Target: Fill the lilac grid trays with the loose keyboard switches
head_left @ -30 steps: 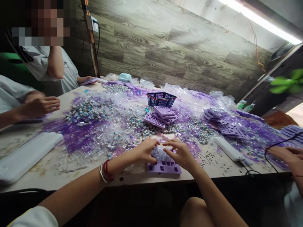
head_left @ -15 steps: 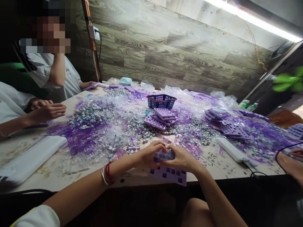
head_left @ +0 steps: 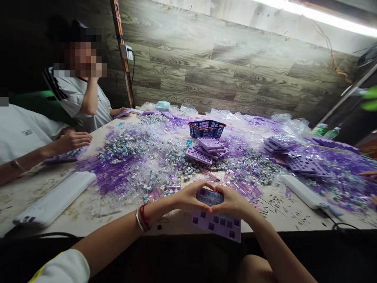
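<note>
A purple plate with square holes (head_left: pixel 217 225) lies tilted at the table's front edge, its near part sticking out over the edge. Clear, bluish small pieces (head_left: pixel 209 197) fill rows in its upper part. My left hand (head_left: pixel 193 196) curls around the plate's left side, and my right hand (head_left: pixel 232 202) curls around its right side. The thumbs and index fingers of both hands meet, forming a ring over the bluish pieces. My other fingers are largely hidden.
Heaped small switch-like parts (head_left: pixel 126 145) and purple and clear plastic pieces cover the table. Stacked purple plates (head_left: pixel 207 149) stand before a dark basket (head_left: pixel 207 129). White oblong devices lie left (head_left: pixel 55 198) and right (head_left: pixel 303 191). Co-workers sit at left; another person's fingers (head_left: pixel 369 175) show at right.
The whole view has shifted, so things appear farther right. The ring between my hands has widened, showing more bluish pieces, and my thumbs now touch. Both hands stay at the purple plate.
</note>
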Demonstrator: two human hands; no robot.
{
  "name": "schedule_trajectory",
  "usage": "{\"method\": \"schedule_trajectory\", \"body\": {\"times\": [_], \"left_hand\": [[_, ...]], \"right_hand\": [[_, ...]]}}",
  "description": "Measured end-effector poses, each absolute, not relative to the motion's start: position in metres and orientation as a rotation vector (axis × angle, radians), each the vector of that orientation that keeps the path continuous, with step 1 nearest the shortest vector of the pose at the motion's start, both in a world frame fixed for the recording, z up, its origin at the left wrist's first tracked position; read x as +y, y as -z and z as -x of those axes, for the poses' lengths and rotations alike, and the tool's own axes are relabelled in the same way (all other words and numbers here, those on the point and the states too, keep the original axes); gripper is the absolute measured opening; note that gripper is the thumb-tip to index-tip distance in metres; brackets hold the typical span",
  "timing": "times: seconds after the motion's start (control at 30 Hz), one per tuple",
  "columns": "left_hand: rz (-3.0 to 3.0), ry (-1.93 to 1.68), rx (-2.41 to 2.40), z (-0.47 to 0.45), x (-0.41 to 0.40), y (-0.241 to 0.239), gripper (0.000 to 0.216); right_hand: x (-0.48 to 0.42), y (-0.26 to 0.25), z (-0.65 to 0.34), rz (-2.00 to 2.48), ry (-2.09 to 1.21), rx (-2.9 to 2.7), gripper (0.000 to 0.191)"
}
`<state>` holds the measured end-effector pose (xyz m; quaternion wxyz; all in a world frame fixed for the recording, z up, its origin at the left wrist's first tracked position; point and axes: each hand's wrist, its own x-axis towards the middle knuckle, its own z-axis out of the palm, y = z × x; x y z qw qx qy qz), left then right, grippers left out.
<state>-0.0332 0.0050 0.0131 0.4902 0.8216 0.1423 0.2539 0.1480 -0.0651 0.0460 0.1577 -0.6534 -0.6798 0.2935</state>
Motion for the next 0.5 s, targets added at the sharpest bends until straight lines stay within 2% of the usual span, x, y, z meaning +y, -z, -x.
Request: {"method": "schedule_trajectory", "body": {"times": [0.13,0.37,0.5], "left_hand": [[-1.964,-0.554,0.364,0.034,0.008,-0.012,0.058],[-1.933,-0.568,0.397,0.034,0.005,-0.010,0.057],[-2.116,-0.482,0.428,0.037,0.015,-0.012,0.058]], "right_hand": [[-0.062,-0.044,-0.146,1.870,-0.807,-1.967,0.046],[-0.057,-0.045,-0.144,1.712,-1.014,-1.923,0.037],[-0.057,-0.041,-0.147,1.728,-1.059,-1.901,0.032]]}}
